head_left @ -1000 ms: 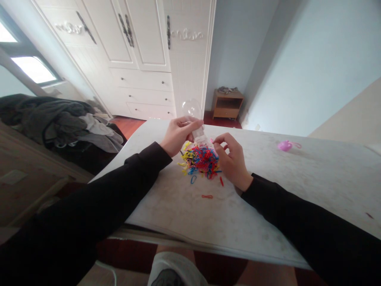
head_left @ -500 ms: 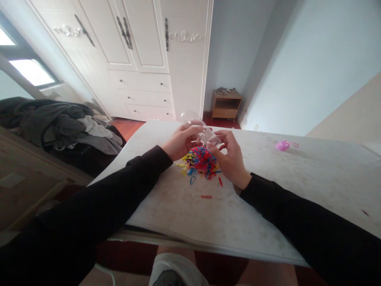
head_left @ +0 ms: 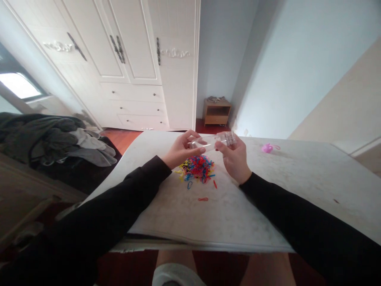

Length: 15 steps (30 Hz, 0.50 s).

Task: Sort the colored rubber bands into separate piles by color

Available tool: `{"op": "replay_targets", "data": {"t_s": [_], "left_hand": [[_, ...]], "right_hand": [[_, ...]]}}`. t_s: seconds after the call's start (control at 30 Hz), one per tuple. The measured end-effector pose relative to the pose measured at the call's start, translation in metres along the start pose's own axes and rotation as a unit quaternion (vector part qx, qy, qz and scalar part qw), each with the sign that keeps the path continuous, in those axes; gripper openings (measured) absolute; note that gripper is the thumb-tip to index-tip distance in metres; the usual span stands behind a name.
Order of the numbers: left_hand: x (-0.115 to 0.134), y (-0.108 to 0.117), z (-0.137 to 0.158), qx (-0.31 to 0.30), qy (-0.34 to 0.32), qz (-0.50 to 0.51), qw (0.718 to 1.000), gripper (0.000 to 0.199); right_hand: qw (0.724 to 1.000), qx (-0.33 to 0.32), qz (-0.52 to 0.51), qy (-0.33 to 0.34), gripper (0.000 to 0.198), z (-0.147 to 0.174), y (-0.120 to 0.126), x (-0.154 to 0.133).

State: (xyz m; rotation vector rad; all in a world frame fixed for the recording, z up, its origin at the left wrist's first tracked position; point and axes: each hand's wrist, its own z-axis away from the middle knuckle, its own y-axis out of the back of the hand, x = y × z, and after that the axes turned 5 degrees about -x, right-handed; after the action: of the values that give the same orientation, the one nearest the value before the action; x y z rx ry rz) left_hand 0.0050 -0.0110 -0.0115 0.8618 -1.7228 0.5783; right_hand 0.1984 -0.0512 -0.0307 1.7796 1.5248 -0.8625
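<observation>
A clear plastic bottle (head_left: 210, 142) lies sideways between my two hands, above the table, and looks empty. My left hand (head_left: 185, 147) is closed around its left end, and my right hand (head_left: 233, 155) grips the right end, where the ridged neck shows. Just below and in front of them is a heap of small colourful rubber bands (head_left: 198, 169), in red, blue, yellow and pink. A blue rubber band (head_left: 189, 185) and a few red ones, such as the looped red band (head_left: 203, 199), lie loose nearer to me.
The pale, stained table (head_left: 238, 222) spreads out under my arms. A pink object with a loop (head_left: 268, 148) lies on its right side. Beyond stand a white wardrobe (head_left: 178, 91) and a small wooden cabinet (head_left: 217, 113). Dark clothes (head_left: 50, 139) are piled at the left.
The bottle has turned from a slant, with its right end low over the heap, to nearly level. More of the heap now shows, and the camera view has shifted.
</observation>
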Motion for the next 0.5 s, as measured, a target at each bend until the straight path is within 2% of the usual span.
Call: {"op": "replay_targets", "data": {"t_s": [0.1,0.17,0.23,0.3,0.37,0.43,0.5], "left_hand": [[-0.001,0.005,0.001,-0.042,-0.032,-0.085,0.995,0.045],[-0.001,0.008,0.001,-0.036,-0.061,-0.198,0.978,0.048],[-0.002,0.009,0.004,-0.08,-0.07,-0.326,0.939,0.066],[-0.005,0.007,0.007,-0.14,-0.036,-0.421,0.895,0.085],[-0.009,0.005,0.009,-0.184,0.008,-0.469,0.864,0.094],[-0.014,0.003,0.01,-0.211,0.023,-0.483,0.85,0.089],[-0.017,0.003,0.01,-0.225,0.014,-0.48,0.848,0.08]], "right_hand": [[1.0,-0.007,0.009,-0.006,0.043,-0.014,0.021,-0.002],[0.999,0.008,0.038,-0.002,0.044,-0.027,0.05,-0.005],[0.993,0.069,0.092,0.037,0.039,-0.039,0.091,-0.008],[0.973,0.135,0.168,0.083,0.034,-0.046,0.14,-0.009],[0.956,0.186,0.202,0.104,0.027,-0.047,0.187,-0.007],[0.958,0.219,0.18,0.048,0.009,-0.042,0.224,-0.003],[0.953,0.271,0.133,0.0,0.015,-0.035,0.247,0.001]]}}
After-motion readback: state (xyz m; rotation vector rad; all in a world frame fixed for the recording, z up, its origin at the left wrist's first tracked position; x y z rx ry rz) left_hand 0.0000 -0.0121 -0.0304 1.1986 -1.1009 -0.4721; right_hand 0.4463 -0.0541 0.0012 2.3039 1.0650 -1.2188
